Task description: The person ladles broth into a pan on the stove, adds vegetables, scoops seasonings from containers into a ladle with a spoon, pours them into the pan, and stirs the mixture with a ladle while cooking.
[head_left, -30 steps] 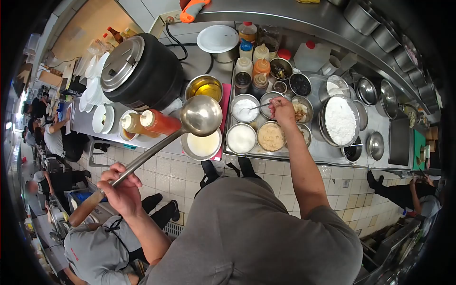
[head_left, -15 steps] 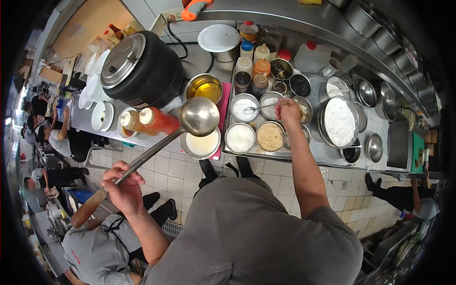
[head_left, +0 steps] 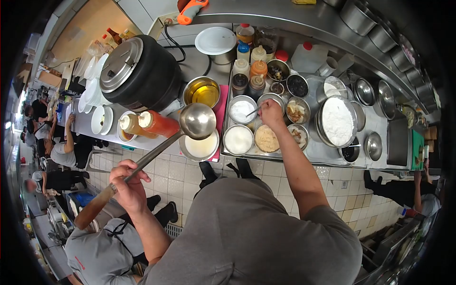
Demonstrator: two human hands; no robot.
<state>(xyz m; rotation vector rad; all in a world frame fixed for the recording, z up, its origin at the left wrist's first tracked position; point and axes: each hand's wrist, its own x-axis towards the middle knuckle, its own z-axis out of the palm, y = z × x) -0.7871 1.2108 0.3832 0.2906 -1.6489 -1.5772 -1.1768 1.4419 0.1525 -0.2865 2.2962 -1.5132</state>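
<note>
My left hand (head_left: 128, 185) is closed round the long handle of a metal ladle (head_left: 197, 121), whose bowl hangs above a pot of pale liquid (head_left: 200, 145). Between the fingers of my right hand (head_left: 271, 114) is a small metal spoon (head_left: 252, 113), its tip at the bowl of white powder (head_left: 242, 109). Below that bowl stands a second white-filled bowl (head_left: 238, 140), with a bowl of light brown granules (head_left: 266, 138) to its right. My right hand partly hides the bowl beneath it. A pan of yellow oil (head_left: 203, 93) stands behind the ladle.
A black soup warmer (head_left: 152, 73) and red squeeze bottle (head_left: 159, 123) stand at left. More squeeze bottles (head_left: 259, 69) are behind the bowls. At right is a big bowl of white powder (head_left: 338, 122). A person in grey (head_left: 102, 249) is close at lower left; others are farther off.
My right hand has shifted slightly left with the spoon, uncovering more of the bowls on its right. The ladle and my left hand have moved slightly, with the ladle bowl a little lower.
</note>
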